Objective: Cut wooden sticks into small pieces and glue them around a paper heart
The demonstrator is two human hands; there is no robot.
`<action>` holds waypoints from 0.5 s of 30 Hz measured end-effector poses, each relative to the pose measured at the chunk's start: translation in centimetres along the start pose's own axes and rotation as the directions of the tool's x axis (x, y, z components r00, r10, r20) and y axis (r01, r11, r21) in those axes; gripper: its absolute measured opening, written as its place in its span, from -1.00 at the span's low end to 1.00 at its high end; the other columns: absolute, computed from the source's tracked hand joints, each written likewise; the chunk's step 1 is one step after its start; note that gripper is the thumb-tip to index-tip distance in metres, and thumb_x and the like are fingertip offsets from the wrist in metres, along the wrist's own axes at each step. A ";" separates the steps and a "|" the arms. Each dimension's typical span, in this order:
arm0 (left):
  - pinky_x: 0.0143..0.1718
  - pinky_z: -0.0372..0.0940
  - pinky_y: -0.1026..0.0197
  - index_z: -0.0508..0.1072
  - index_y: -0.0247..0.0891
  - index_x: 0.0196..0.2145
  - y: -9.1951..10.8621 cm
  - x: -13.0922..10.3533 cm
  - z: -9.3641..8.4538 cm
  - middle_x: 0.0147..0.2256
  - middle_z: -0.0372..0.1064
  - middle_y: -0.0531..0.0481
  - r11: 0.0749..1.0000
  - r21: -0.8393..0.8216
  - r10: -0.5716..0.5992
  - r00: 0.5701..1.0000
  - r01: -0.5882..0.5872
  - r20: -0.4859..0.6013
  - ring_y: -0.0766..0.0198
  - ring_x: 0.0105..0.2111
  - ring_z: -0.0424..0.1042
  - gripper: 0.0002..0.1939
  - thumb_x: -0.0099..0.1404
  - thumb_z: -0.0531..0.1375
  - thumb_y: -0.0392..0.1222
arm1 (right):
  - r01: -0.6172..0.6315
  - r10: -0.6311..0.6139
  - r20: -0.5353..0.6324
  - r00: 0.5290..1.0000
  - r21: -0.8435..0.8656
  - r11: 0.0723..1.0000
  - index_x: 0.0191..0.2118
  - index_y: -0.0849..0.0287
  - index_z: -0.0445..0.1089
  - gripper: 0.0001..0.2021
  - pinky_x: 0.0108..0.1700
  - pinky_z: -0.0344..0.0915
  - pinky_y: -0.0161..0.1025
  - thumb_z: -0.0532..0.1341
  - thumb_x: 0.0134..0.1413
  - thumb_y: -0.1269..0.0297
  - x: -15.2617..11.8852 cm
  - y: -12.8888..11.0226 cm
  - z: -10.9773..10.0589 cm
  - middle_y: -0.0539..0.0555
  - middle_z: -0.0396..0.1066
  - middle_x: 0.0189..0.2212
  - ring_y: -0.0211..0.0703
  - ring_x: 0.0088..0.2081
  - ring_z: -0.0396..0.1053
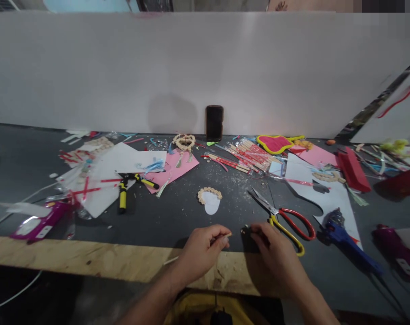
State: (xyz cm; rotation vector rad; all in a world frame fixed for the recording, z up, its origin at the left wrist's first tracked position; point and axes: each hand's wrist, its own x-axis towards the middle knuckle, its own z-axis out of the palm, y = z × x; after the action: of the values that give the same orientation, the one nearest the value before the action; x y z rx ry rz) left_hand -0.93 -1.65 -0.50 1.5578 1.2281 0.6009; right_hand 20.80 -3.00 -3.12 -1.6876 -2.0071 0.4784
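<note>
1. While a white partition [106, 72] stands along the far edge of the surface, the room beyond shows only as a strip.
2. Dark surface [181, 225], with pale wood [90, 262] along its near edge; scraps crowd the far edge and crumbs dot the middle, where a dropped piece could be lost.
3. Scissors [274, 211], right of centre, blades parted: a sideways sweep of the right hand could knock the handles and swing the points.
4. Blue glue gun [347, 243], farther right; a snagged cable could drag it.
5. Right hand [272, 243], by the near edge: fingers curled, their grip impossible to tell.
6. Left hand [203, 248], at the near edge: thumb and fingers pinched together.
7. Paper heart [211, 205], mid-surface, partly rimmed with pale pieces [209, 190]; weak bonding could let these detach.
8. Thin pale stick [227, 235], in the left pinch; a loose hold could drop it.
</note>
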 end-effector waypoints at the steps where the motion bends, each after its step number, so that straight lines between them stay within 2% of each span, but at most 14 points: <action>1: -0.35 0.25 0.34 0.49 -0.25 -0.23 0.0 -0.1 0.1 -0.42 0.52 0.03 1.000 0.001 0.000 1.000 0.000 0.002 0.31 -0.38 0.46 -0.78 0.22 0.09 -0.23 | -0.008 0.009 -0.020 1.000 0.027 1.000 -0.22 0.14 0.35 -0.83 -0.24 0.32 -0.23 0.04 0.14 0.31 -0.3 -0.1 -0.1 0.11 0.46 -0.30 -0.13 -0.26 0.41; 4: -0.36 0.24 0.34 0.50 -0.24 -0.25 0.3 -0.1 0.3 -0.42 0.51 0.06 1.000 0.017 0.024 1.000 -0.024 0.015 0.31 -0.39 0.45 -0.79 0.23 0.08 -0.24 | -0.042 0.053 -0.055 0.997 0.183 0.982 -0.17 0.15 0.35 -0.79 -0.27 0.34 -0.26 0.06 0.15 0.22 -1.2 -0.9 -0.2 0.12 0.46 -0.29 -0.15 -0.29 0.42; 7: -0.36 0.23 0.34 0.50 -0.24 -0.24 0.6 -0.1 0.7 -0.41 0.50 0.06 0.998 0.012 0.059 0.998 -0.060 0.037 0.32 -0.39 0.44 -0.78 0.25 0.07 -0.23 | -0.088 0.096 -0.001 0.995 0.387 0.918 -0.04 0.16 0.33 -0.69 -0.28 0.36 -0.28 0.10 0.11 0.18 -1.7 -2.4 0.0 0.12 0.47 -0.26 -0.17 -0.30 0.44; 9: -0.34 0.23 0.35 0.50 -0.24 -0.24 0.8 -0.2 0.9 -0.37 0.50 0.05 0.996 -0.003 0.084 0.996 -0.084 0.043 0.32 -0.37 0.43 -0.78 0.26 0.06 -0.24 | -0.126 0.119 0.046 0.992 0.477 0.870 -0.03 0.15 0.34 -0.66 -0.25 0.37 -0.28 0.13 0.09 0.17 -1.7 -3.6 0.2 0.11 0.49 -0.25 -0.16 -0.27 0.45; 12: -0.32 0.23 0.35 0.50 -0.25 -0.27 1.1 -0.4 1.2 -0.36 0.50 0.05 0.994 -0.011 0.107 0.994 -0.106 0.038 0.33 -0.35 0.42 -0.78 0.26 0.05 -0.26 | -0.152 0.145 0.054 0.988 0.511 0.846 -0.20 0.13 0.42 -0.76 -0.28 0.36 -0.31 0.14 0.06 0.16 -1.4 -4.8 0.3 0.07 0.51 -0.32 -0.16 -0.30 0.45; 15: -0.34 0.23 0.36 0.51 -0.24 -0.29 1.3 -0.7 1.4 -0.40 0.50 0.06 0.996 0.004 0.094 0.995 -0.095 0.036 0.33 -0.37 0.43 -0.79 0.26 0.07 -0.24 | -0.135 0.136 0.033 0.990 0.473 0.871 -0.39 0.13 0.40 -0.79 -0.39 0.30 -0.35 0.09 0.10 0.16 -1.2 -5.2 0.1 0.01 0.46 -0.49 -0.22 -0.43 0.39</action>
State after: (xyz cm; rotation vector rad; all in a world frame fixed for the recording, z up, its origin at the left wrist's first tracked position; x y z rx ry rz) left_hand 0.54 -2.78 0.33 1.6319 1.1349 0.6278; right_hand 16.66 -5.14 -0.56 -1.5133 -1.5978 0.9342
